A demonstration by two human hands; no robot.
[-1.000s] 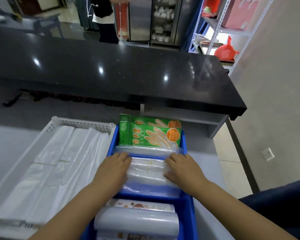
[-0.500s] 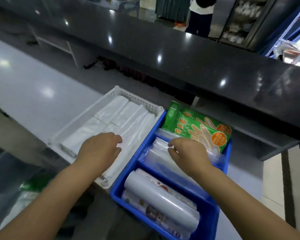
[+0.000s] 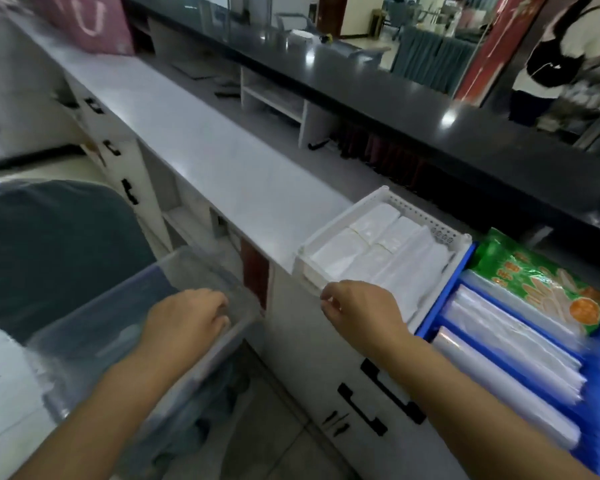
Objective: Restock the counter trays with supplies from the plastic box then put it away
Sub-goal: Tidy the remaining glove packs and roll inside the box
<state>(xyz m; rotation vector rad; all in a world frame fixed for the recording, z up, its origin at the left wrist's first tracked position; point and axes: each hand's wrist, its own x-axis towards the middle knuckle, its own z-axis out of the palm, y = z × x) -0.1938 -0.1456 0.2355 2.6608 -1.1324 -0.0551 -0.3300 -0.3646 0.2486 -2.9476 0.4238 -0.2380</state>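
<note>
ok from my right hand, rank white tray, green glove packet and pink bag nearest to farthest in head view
1. white tray, just ahead of the right hand
2. green glove packet, rightward in the blue tray
3. pink bag, far left up the counter

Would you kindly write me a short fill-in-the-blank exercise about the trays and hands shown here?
The glove packet in the blue tray is ___ in colour.
The perforated tray holding the folded bags is ___ in colour.
The left hand is over the clear plastic ___.
Missing words: green; white; box.
</note>
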